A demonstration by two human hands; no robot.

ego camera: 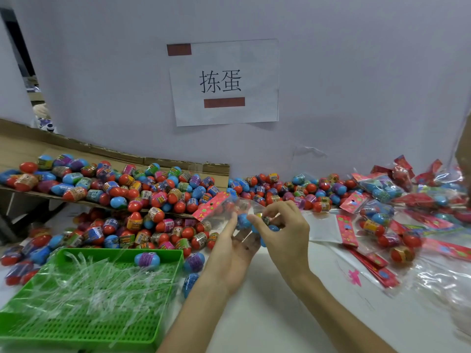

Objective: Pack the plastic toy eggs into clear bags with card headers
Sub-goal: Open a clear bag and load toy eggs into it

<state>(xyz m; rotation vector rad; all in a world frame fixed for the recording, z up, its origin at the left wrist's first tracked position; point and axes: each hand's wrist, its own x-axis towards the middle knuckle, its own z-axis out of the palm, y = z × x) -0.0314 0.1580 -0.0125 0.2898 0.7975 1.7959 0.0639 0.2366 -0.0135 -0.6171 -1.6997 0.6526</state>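
Observation:
My left hand (233, 247) holds a clear bag (230, 208) with a pink card header (212, 204) up over the table's middle. The bag's open mouth faces my right hand (283, 229), which grips a blue toy egg (270, 224) at that mouth. Another blue egg (243, 220) shows through the plastic inside the bag. A big heap of loose red, blue and purple eggs (158, 197) covers the table behind and left of my hands.
A green perforated tray (84, 319) with clear plastic strips sits front left. Flattened cardboard (76, 151) under eggs slopes at back left. Packed bags (382, 189) and empty header bags (328, 226) lie at right. A paper sign (224, 82) hangs on the wall.

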